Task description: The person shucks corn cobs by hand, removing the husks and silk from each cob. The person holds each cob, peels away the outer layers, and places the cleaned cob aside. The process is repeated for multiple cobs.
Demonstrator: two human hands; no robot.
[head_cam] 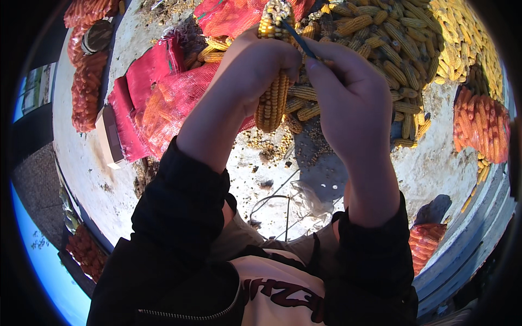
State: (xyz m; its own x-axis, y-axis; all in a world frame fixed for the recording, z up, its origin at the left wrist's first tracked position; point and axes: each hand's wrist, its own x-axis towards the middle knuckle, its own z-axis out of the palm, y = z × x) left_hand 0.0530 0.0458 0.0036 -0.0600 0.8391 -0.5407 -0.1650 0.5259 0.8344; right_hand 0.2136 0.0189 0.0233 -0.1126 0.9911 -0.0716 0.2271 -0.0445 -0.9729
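My left hand (265, 65) is wrapped around the middle of a dried ear of corn (272, 102), which stands nearly upright in the picture. Toward its far end some kernels look pale, broken or discoloured. Between the thumb and fingers of my right hand (350, 85) is a thin dark strip-like tool (299, 38), its tip touching the kernels near that far end. Beyond both hands lies a big heap of yellow corn ears (391, 45). Left of the ear, a pink mesh sack (175, 102) partly filled with corn lies on the ground.
Loose kernels (281, 142) litter the concrete floor (261, 171) below my hands. Another red mesh sack (228, 20) lies ahead. A cardboard box (109, 138) sits at the left, near stacked corn sacks (87, 89). Further filled sacks (481, 126) stand at the right.
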